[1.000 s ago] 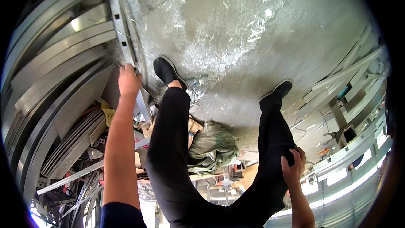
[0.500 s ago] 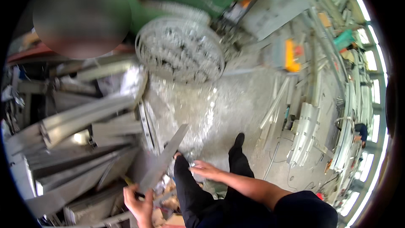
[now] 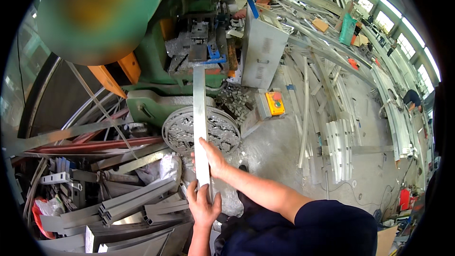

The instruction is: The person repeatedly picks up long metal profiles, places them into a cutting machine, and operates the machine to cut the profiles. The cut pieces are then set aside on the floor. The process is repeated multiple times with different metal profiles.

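Observation:
A long, flat, silvery metal bar (image 3: pixel 200 109) stretches away from me, held by both hands. My left hand (image 3: pixel 204 205) grips its near end, fingers bent over the edge. Further along, my right hand (image 3: pixel 212 159) is wrapped around the bar from the right side, some fingers hidden beneath it. The bar's far end is at the front of the die (image 3: pixel 198 50) on a green press (image 3: pixel 151 73); whether it touches the die I cannot tell. Below the bar stands a round basket (image 3: pixel 167 130) of small metal offcuts.
A yellow control box (image 3: pixel 275 103) with a red button stands right of the basket, near a grey metal cabinet (image 3: pixel 263 52). Metal profiles (image 3: pixel 137 199) are heaped at left; more lengths (image 3: pixel 339 149) lie on the right floor. Another person (image 3: pixel 412 98) bends at far right.
The bar has swung from a slant at lower left to pointing straight at the press. My right hand, previously off it, now holds it. The view has shifted up to the press.

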{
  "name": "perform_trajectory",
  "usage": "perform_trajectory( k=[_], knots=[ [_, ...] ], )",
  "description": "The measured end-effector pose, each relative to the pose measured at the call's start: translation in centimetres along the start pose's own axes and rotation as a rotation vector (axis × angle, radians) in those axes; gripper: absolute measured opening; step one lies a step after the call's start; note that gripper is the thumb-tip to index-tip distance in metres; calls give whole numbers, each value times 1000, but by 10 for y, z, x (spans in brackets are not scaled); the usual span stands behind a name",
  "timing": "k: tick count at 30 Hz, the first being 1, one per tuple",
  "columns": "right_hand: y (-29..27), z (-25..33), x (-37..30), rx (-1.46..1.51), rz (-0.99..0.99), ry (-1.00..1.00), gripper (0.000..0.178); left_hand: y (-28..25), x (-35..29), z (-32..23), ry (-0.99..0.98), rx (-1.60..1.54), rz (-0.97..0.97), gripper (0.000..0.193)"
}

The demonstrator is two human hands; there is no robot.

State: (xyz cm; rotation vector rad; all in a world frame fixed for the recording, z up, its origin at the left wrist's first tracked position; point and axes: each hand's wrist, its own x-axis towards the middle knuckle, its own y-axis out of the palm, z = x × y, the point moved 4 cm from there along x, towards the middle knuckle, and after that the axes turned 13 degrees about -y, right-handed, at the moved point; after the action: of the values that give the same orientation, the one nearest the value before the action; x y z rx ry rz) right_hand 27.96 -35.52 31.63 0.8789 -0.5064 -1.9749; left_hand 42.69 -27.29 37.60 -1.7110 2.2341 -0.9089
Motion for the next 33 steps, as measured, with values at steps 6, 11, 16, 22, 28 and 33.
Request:
perform_trajectory(
  k=[6, 11, 16, 22, 28, 33],
  knots=[
    [4, 62, 129, 18, 24, -17, 59, 54, 126, -20, 131, 119, -156, 33],
    [7, 95, 213, 12, 6, 17, 62, 96, 211, -16, 90, 177, -152, 29],
    [7, 108, 255, 121, 55, 6, 57, 115, 253, -7, 75, 172, -174, 26],
    [-1, 113, 273, 82, 45, -2, 60, 119, 277, 4, 257, 203, -108, 28],
    [-90, 165, 219, -822, 151, -655, 51, 124, 312, 12, 425, 152, -175, 20],
    [-212, 241, 82, -1441, -252, -910, 34, 156, 364, 20, 469, 49, -231, 9]
  ],
)
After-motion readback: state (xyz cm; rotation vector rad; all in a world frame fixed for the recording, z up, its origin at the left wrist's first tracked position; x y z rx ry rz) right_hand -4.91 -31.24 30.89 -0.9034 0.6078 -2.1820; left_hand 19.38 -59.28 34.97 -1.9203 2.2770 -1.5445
